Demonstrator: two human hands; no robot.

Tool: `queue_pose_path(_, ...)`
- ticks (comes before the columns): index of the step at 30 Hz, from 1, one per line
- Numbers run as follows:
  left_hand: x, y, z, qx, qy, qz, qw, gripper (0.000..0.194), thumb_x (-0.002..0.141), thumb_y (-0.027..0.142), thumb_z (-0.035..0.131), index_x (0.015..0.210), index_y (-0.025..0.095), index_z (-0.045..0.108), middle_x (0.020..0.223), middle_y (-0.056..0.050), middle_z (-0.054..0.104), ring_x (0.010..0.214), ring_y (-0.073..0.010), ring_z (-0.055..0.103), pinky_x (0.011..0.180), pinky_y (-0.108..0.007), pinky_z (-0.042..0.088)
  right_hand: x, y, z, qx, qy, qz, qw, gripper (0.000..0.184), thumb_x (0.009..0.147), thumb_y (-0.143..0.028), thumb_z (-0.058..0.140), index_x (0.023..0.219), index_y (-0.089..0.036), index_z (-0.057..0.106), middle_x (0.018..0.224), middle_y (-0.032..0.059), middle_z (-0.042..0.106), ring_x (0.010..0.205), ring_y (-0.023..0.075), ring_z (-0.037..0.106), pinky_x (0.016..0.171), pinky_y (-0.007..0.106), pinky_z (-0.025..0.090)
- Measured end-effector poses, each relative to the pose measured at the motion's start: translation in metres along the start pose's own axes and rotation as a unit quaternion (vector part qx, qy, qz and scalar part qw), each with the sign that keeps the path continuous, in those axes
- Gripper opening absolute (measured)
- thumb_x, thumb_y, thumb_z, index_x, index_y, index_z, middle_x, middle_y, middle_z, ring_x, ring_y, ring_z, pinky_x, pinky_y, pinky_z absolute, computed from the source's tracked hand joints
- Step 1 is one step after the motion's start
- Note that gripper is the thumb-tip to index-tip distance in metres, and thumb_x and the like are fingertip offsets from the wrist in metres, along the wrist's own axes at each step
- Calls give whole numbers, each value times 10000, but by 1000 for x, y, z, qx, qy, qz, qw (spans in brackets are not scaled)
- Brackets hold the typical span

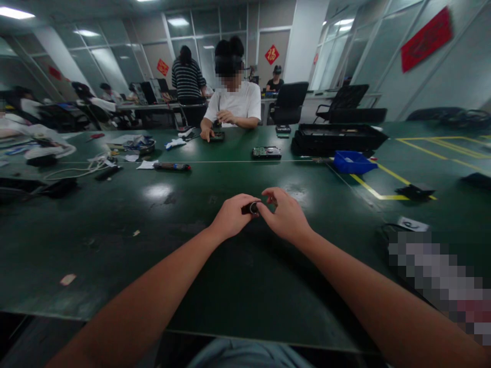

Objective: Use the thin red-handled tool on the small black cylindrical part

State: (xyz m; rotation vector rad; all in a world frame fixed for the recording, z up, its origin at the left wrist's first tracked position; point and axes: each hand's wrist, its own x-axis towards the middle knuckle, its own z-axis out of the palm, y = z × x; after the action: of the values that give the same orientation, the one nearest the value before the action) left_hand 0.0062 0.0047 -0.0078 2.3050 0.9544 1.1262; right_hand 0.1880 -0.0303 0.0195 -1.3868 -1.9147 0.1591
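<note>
Just above the middle of the table, my left hand is closed on a small dark round part with a silvery ring. Its fingers hide much of that part, so I cannot tell its exact kind. My right hand is close beside it, thumb tip at the ring's edge and the other fingers curved and raised apart from the thumb. Both hands are over the green tabletop.
Ahead lie a circuit-board drive, a black tray, a blue bin and an electric screwdriver. A person in a white shirt works opposite. Cables lie left; a black piece sits right.
</note>
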Motion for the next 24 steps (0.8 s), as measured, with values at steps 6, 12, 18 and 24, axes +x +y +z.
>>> queue_pose_path(6, 2, -7, -1, 20, 61, -52, 997, 379, 755, 119, 779, 1115, 219, 718, 1106, -42, 722, 1034, -200, 670, 947, -365, 532, 1, -4, -11, 59, 13, 14, 998, 264, 936, -243, 480, 1098, -168, 675, 1030, 95, 657, 905, 209, 626, 812, 355, 479)
queue_pose_path(12, 1, -14, -2, 2, 75, -79, 994, 374, 758, 133, 782, 1117, 217, 716, 1118, -49, 712, 1036, -203, 672, 969, -375, 527, -3, -15, -18, 44, 25, 2, 999, 270, 906, -438, 615, 905, -198, 740, 864, 56, 677, 758, 187, 620, 668, 321, 456)
queue_pose_path(18, 1, -14, -3, 9, 71, -83, 994, 379, 753, 143, 788, 1119, 212, 713, 1123, -55, 715, 1050, -219, 665, 983, -410, 517, -11, -19, -22, 142, 96, 8, 985, 246, 958, -390, 551, 1041, -200, 682, 801, 29, 744, 684, 169, 675, 644, 302, 495)
queue_pose_path(24, 1, -15, -2, 1, 73, -83, 994, 389, 753, 136, 786, 1125, 216, 708, 1134, -55, 712, 1053, -207, 664, 966, -397, 520, -12, -16, -19, 116, 128, -11, 985, 251, 971, -381, 542, 1112, -205, 654, 883, 44, 755, 737, 178, 693, 668, 311, 520)
